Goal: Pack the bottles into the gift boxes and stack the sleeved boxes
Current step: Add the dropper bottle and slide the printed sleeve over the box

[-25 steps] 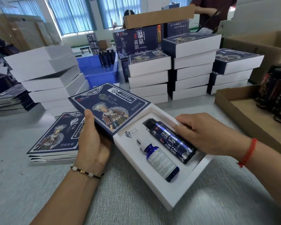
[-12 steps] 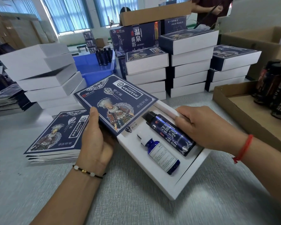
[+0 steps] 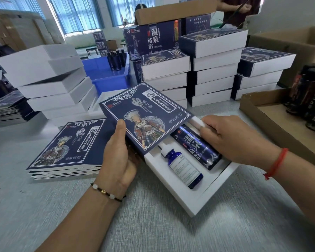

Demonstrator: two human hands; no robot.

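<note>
A white gift box lies on the grey table with a small blue dropper bottle and a long dark blue bottle in its insert. A dark blue printed sleeve covers the box's far half, hiding both bottle tops. My left hand grips the sleeve's near left edge, thumb on top. My right hand grips the box's right wall beside the long bottle. Three stacks of sleeved boxes stand behind.
A pile of flat sleeves lies at left, with stacked white boxes behind it. A blue bin holds dark bottles. A cardboard tray with dark bottles sits at right. A person stands at the back.
The sleeve has slid further over the box toward me, now covering the bottle tops. Both hands moved with it, and the box sits slightly higher in view.
</note>
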